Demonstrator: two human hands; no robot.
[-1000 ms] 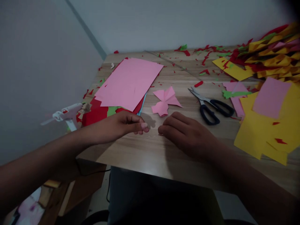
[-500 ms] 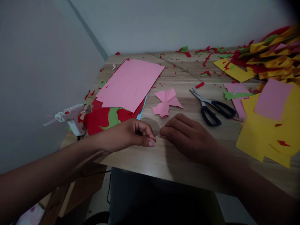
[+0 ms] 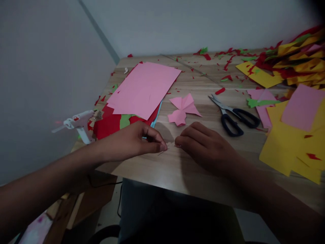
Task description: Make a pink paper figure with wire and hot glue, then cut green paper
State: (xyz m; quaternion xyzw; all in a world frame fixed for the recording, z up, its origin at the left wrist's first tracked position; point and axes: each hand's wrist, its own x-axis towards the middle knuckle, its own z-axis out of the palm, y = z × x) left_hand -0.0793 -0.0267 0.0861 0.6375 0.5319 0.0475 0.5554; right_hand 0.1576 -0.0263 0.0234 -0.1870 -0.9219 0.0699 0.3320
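Observation:
My left hand (image 3: 142,140) is closed in a pinch, thumb against forefinger, over the front part of the table. A thin, dark, wire-like strand (image 3: 161,153) pokes out below its fingertips. My right hand (image 3: 203,144), seen from the back, is also pinched, a short way to the right. Something pale and wispy (image 3: 171,144) shows in the gap between the two hands; its kind is too faint to tell. Just beyond the fingers lie pink paper cutouts (image 3: 188,104), a creased bow-like shape and a smaller flower-like one. Scissors (image 3: 230,113) rest partly open beyond my right hand.
Pink sheets (image 3: 144,89) lie over red paper (image 3: 108,127) at left. Beside them is a white glue gun (image 3: 81,125). Yellow sheets (image 3: 284,145) cover the right side, with folded yellow and red paper (image 3: 302,64) behind. Red and green scraps litter the wooden table (image 3: 142,169).
The view has shifted slightly, moving things on the table a little to the right. Both hands stay pinched close together, and the thin strand now shows below my left fingertips.

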